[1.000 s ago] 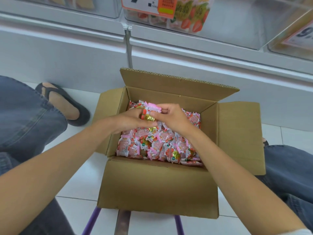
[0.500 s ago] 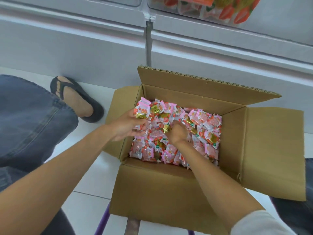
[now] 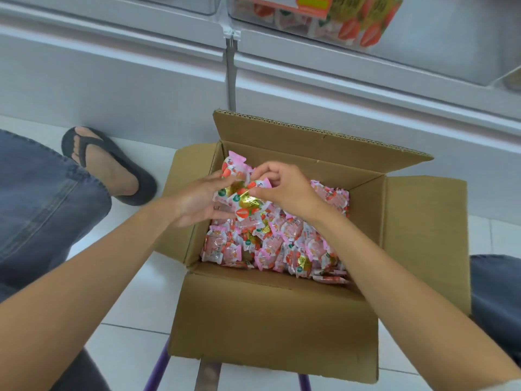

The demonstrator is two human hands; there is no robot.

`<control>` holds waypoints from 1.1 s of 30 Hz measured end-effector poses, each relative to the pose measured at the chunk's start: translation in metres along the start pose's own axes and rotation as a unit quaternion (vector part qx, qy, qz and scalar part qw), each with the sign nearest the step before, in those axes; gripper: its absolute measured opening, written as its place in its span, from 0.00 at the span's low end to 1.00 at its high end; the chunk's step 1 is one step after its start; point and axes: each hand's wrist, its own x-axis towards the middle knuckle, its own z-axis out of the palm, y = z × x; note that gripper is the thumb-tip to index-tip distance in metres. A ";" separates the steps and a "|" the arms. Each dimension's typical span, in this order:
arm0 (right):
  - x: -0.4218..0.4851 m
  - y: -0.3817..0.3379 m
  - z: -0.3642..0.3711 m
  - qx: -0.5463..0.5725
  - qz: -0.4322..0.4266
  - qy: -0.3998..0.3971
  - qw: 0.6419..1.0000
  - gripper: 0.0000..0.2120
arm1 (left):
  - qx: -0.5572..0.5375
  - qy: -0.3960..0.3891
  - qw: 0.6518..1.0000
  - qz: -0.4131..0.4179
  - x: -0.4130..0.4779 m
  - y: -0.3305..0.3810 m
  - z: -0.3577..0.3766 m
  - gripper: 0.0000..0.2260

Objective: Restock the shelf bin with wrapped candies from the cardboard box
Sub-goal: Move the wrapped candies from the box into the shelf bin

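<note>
One cardboard box [image 3: 270, 320] stands open on the white tiled floor [image 3: 135, 292], with three flaps showing: the far one upright, the left and right ones folded outward. Inside lie the wrapped candies [image 3: 282, 244], pink-and-white packets with strawberry prints, far too many to count, heaped across the whole bottom.

Two bare hands meet above the box's far left corner. The left hand [image 3: 197, 201] is turned palm-up, thumb and fingers closed around a handful of candies [image 3: 242, 201], several packets whose exact number I cannot tell. The right hand [image 3: 284, 187] comes in from the right with its back toward the camera, fingers curled, fingertips pinching the top of that same handful. Both forearms stretch forward from the lower corners.

One clear shelf bin [image 3: 439, 52] hangs at the upper right, above the box, with a few strawberry-printed packets at its left end. One foot in a black flip-flop [image 3: 112, 167] rests on the floor left of the box. Two purple legs [image 3: 158, 368] show beneath it.
</note>
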 end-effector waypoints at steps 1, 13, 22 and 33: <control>0.003 -0.003 0.007 0.018 -0.005 0.016 1.000 0.10 | 0.001 -0.030 1.000 -0.010 -0.002 0.001 0.001 0.14; 0.086 0.095 0.068 -0.150 0.211 0.184 0.948 0.25 | -0.056 0.092 0.994 0.036 0.005 -0.004 -0.041 0.19; 0.028 0.044 0.017 0.106 0.105 0.177 0.973 0.14 | -0.011 0.089 0.993 0.072 0.009 -0.001 -0.025 0.19; 0.013 0.048 0.012 0.152 0.107 0.088 0.979 0.12 | -0.058 0.038 0.996 0.059 0.009 -0.012 -0.009 0.28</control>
